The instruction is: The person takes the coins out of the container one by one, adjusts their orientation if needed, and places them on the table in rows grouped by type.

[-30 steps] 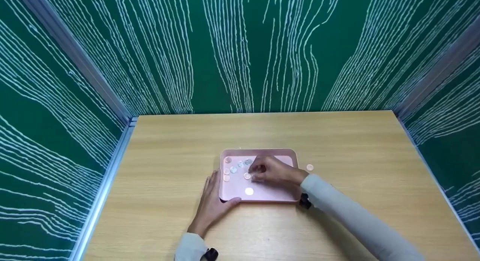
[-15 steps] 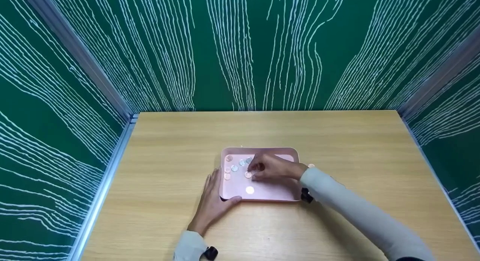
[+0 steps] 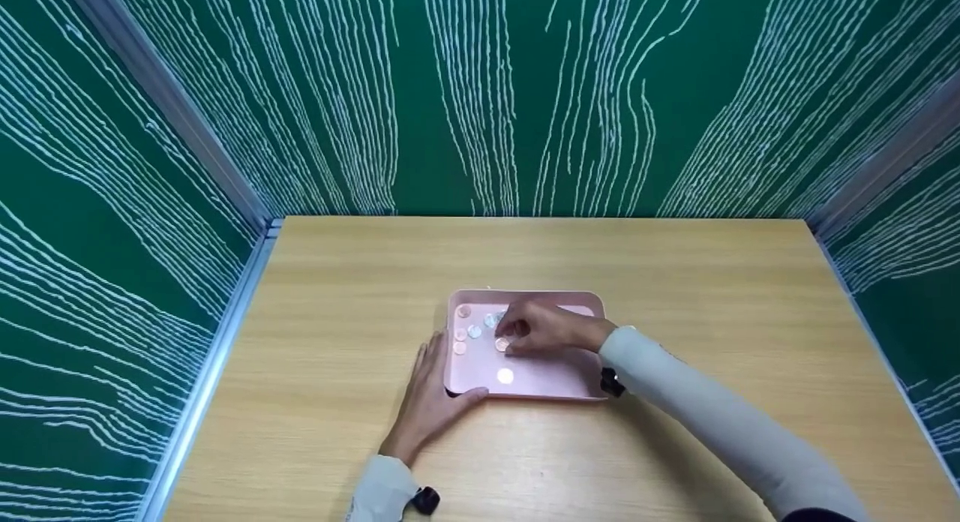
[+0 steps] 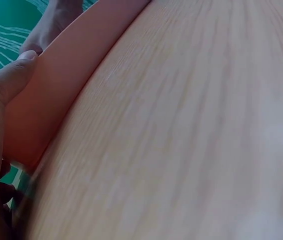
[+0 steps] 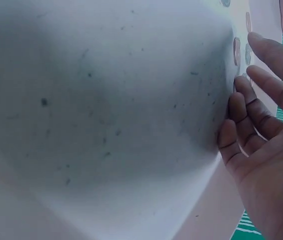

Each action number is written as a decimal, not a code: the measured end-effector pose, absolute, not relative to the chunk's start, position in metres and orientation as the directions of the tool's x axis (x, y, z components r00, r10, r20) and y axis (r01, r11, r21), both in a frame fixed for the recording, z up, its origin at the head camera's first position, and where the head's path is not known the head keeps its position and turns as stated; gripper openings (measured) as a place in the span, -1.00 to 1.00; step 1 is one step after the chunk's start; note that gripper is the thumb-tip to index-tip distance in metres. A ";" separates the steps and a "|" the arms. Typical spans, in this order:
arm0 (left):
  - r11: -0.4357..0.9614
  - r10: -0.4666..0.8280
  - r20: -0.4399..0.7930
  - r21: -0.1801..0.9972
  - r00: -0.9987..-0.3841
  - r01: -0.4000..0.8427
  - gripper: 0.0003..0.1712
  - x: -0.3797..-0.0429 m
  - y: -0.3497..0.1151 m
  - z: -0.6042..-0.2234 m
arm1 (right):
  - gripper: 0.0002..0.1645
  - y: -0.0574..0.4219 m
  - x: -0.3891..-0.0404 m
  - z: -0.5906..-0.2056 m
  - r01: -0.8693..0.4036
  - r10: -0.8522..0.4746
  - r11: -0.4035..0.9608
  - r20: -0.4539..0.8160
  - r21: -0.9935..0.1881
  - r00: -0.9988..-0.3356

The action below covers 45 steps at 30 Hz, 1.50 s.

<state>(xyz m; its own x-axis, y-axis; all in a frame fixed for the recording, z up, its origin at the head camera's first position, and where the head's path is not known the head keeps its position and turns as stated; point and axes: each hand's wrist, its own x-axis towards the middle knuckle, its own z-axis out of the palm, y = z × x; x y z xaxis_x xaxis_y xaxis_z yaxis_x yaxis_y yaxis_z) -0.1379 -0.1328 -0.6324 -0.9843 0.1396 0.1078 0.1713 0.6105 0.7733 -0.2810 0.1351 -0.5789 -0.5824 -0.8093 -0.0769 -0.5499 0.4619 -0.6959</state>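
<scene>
A shallow pink tray (image 3: 555, 383) lies on the table, with several coins inside. My left hand (image 3: 435, 402) rests against its near left corner: fingers lie straight along the left side, and the thumb touches the front rim. Over the middle of the tray is my right hand (image 3: 547, 327), its thumb and forefinger apart beside a copper-coloured coin (image 3: 502, 344). In the right wrist view, a gap shows between thumb and forefinger, and the other fingers bend toward the tray floor. Silver coins (image 3: 474, 331) and copper-coloured coins (image 3: 460, 348) lie at the tray's left. One coin (image 3: 505, 376) shines brightly near the front.
The wooden table (image 3: 337, 304) extends around the tray. A sliver of something pale (image 3: 631, 328), mostly hidden by the right sleeve, shows right of the tray. Green walls (image 3: 442, 94) with white wavy lines enclose the table at the back and sides.
The head view has shifted slightly. Both hands keep nearly the same pose at the tray. The coin outside the tray on the right has become mostly covered by the right sleeve.
</scene>
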 end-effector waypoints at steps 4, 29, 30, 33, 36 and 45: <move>0.615 0.147 0.135 0.764 -0.980 0.197 0.45 -0.140 -0.133 -0.633 | -0.66 0.135 -0.285 -0.583 -0.576 -0.818 0.455 -0.063 -0.679 -0.571; 0.621 0.147 0.128 0.760 -0.981 0.193 0.47 -0.140 -0.134 -0.635 | -0.71 0.130 -0.286 -0.591 -0.533 -0.788 0.490 -0.090 -0.690 -0.608; 0.622 0.145 0.125 0.760 -0.981 0.189 0.46 -0.140 -0.133 -0.635 | -0.72 0.129 -0.286 -0.591 -0.531 -0.789 0.493 -0.096 -0.690 -0.607; 0.621 0.143 0.127 0.761 -0.982 0.189 0.46 -0.140 -0.134 -0.636 | -0.73 0.128 -0.285 -0.590 -0.524 -0.787 0.501 -0.111 -0.689 -0.607; 0.616 0.136 0.129 0.765 -0.982 0.186 0.45 -0.141 -0.134 -0.636 | -0.73 0.128 -0.284 -0.588 -0.532 -0.788 0.504 -0.110 -0.680 -0.606; 0.611 0.134 0.112 0.773 -0.985 0.171 0.45 -0.141 -0.133 -0.632 | -0.75 0.129 -0.280 -0.586 -0.583 -0.816 0.470 -0.075 -0.662 -0.573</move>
<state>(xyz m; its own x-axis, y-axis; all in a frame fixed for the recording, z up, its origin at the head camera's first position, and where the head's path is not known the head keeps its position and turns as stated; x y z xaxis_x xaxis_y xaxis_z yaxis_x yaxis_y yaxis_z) -0.1405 -0.1325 -0.6325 -0.9847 0.1336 0.1119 0.1708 0.6111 0.7729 -0.2803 0.1289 -0.5860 -0.5731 -0.8161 -0.0745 -0.5834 0.4702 -0.6622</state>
